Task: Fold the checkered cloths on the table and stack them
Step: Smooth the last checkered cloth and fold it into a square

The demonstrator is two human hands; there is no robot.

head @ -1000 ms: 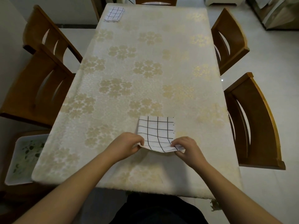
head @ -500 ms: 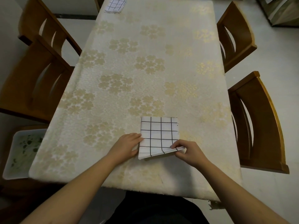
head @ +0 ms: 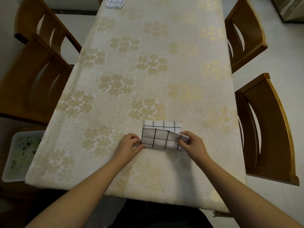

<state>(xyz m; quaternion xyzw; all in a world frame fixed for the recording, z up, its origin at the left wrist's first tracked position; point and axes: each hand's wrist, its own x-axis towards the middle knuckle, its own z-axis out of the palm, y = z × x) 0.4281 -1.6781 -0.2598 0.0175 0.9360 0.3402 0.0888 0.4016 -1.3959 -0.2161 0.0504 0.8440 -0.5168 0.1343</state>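
Table (head: 148, 63): a long table is lying under a cream cover with gold flower clusters, wooden chairs (head: 266, 129) standing along both sides.
Far stack (head: 116, 1): a second checkered cloth is sitting folded at the far end, well apart from the hands and partly cut off by the frame edge.
Checkered cloth (head: 162, 137): it is lying near the table's near edge, its near half being lifted and carried over the far half, a strip of which is showing beyond.
Left hand (head: 130, 146): it is pinching the cloth's left edge, fingers curled around it.
Right hand (head: 192, 143): it is gripping the raised right corner, thumb and fingers closing on the layers.
Risk: the right corner is riding higher than the left, so the fold is likely landing skewed unless both edges are brought level.
Risk: several layers are being pinched at once; a loose grip could be letting an inner layer slip and bunch.
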